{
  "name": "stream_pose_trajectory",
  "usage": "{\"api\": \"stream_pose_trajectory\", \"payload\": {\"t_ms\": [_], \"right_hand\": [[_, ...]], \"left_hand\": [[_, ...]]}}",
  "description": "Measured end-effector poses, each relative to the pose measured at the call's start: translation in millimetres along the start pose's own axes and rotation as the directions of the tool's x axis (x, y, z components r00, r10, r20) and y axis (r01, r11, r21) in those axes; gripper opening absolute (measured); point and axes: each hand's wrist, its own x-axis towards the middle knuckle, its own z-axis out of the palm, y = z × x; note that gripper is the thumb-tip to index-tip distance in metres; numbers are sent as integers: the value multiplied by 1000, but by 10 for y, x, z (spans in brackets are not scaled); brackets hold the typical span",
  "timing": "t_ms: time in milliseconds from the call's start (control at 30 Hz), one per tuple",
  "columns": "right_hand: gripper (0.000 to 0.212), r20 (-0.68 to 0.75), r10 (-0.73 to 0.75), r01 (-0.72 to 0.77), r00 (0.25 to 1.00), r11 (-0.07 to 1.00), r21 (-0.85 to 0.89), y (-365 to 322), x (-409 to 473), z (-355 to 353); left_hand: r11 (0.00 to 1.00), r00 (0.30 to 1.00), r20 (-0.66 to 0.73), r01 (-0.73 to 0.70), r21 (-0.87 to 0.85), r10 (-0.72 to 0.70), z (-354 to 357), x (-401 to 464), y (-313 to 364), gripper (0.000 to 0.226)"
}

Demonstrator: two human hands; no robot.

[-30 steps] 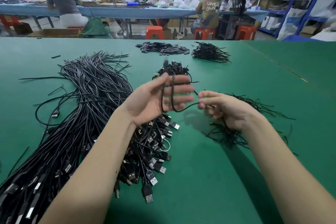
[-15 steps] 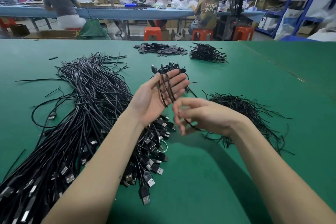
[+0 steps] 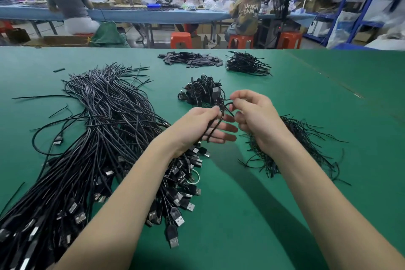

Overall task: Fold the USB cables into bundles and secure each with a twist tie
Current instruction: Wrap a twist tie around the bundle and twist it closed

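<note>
Your left hand [image 3: 197, 129] pinches the folded cable [image 3: 215, 125]; your right hand [image 3: 252, 116], beside it, grips its end. Let go, and it springs open.

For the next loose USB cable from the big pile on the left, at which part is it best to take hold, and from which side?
Probably by a plug end. In the loose cable pile the USB plugs fan out at the near right edge, beside the left hand, while the thin cords cross and tangle farther back. Pinching one plug body from the near right side should draw that cable out lengthwise.
</note>
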Motion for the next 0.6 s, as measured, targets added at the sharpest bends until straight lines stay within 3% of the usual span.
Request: {"api": "stream_pose_trajectory", "payload": {"t_ms": [100, 200, 233, 300, 367, 433, 500, 600], "right_hand": [[23, -26, -67, 68, 997, 997, 46, -26, -43, 88], [23, -54, 67, -45, 996, 938, 344, -69, 6, 2], [22, -33, 149, -115, 988, 868, 484, -69, 34, -55], [24, 54, 328, -258, 943, 620, 741, -22, 85, -187], [28, 137, 460, -322, 877, 351, 879, 64, 127, -312], [30, 205, 532, -329, 821, 147, 933, 159, 161, -371], [30, 210, 575, -328, 791, 108, 938, 237, 173, -351], [42, 179, 582, -336, 793, 174, 925, 295, 193, -272]], "left_hand": [[973, 994, -22, -101, 210, 108, -17, -22, 27, 45], [923, 983, 84, -181, 339, 162, -78, -113, 67, 45], [922, 976, 122, -209, 325, 178, -80, -143, 84, 45], [933, 958, 166, -270, 237, 235, -61, -174, 131, 44], [941, 937, 161, -326, 94, 309, -33, -171, 178, 42], [932, 923, 136, -363, -8, 361, -29, -164, 200, 41], [920, 912, 121, -385, -73, 391, -18, -159, 196, 41], [881, 886, 72, -440, -175, 457, 35, -143, 213, 41]]}}
